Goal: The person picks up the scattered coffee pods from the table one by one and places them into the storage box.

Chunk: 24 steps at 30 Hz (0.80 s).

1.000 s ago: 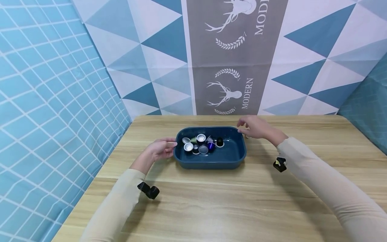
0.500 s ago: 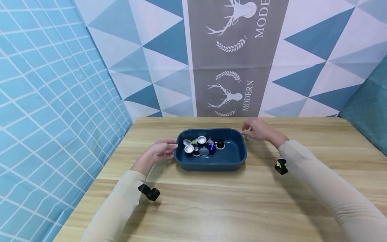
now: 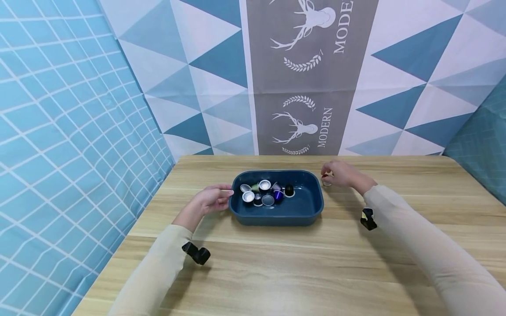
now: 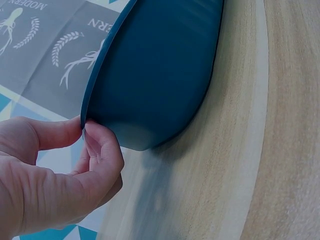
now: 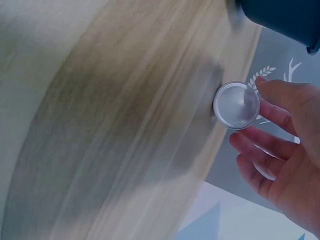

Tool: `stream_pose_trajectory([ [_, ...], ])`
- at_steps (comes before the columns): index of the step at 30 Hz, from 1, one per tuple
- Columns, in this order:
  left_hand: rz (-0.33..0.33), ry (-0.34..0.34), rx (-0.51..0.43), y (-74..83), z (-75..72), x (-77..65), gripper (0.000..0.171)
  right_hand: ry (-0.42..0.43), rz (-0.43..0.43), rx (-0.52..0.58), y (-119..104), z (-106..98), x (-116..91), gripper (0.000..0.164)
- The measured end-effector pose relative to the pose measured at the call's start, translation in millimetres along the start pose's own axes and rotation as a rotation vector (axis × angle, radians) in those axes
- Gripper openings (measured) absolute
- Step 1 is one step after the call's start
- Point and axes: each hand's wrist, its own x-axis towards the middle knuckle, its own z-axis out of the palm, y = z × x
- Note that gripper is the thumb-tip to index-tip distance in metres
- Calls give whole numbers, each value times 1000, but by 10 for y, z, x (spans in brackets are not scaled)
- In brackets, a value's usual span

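Note:
My left hand (image 3: 213, 199) pinches the left rim of a dark blue plastic tub (image 3: 276, 221); in the left wrist view, thumb and index finger meet over the edge of the tub (image 4: 155, 70). Inside the tub lie several coffee capsules, among them a blue one (image 3: 278, 195), a black one (image 3: 289, 189) and silver-lidded ones such as this capsule (image 3: 248, 197). Right of the tub, my right hand (image 3: 343, 173) has thumb and fingers around a single coffee capsule (image 5: 235, 106). Its silver lid faces the right wrist camera, hiding its body.
The wooden table (image 3: 276, 272) stretches in front of the tub and to both sides. A patterned cloth (image 3: 221, 79) hangs behind its far edge, and a blue checked sheet (image 3: 71, 131) hangs at the left. Each sleeve carries a small black camera (image 3: 196, 253).
My right hand has moved from the tub's right corner to the right and down onto the capsule, and its fingers have closed in. The left hand keeps its grip on the rim.

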Motion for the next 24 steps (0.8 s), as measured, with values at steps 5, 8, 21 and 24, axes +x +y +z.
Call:
stream_pose_trajectory([
  [5,-7,10,13,7,-1,-1,41,-9,15,21,35,44,33,21],
  [8,-8,7,15,6,0,-1,40,-5,9,25,56,81,49,21],
  [21,5,10,-22,-27,10,15,37,11,14,43,118,167,65,15],
  [24,7,17,-30,-23,14,7,38,11,7,43,121,165,64,14],
])
